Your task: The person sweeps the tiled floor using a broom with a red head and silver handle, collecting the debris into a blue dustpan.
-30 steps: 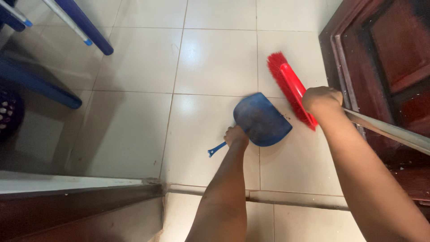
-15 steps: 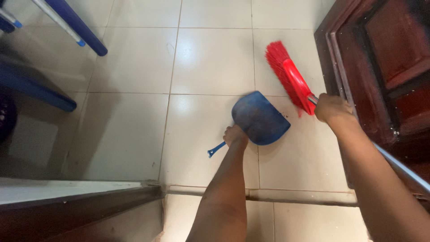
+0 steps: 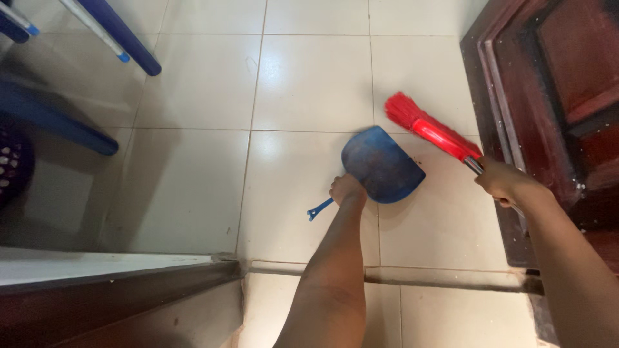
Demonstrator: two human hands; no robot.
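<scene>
While our left hand [image 3: 347,188] is wrapped tight around the handle of the blue plastic dustpan [image 3: 382,165], holding it flat on the pale glossy floor tiles [image 3: 309,77], our right hand [image 3: 503,182] is clenched on the metal shaft just behind the red plastic broom head [image 3: 431,127]. The red bristles sit just beside the pan's far edge, near the dark red wooden door [image 3: 554,96]. A few dark specks lie at the pan's lip. To sweep well here, we judge the lip should stay pressed against the tile and our strokes short, low and aimed into the pan.
</scene>
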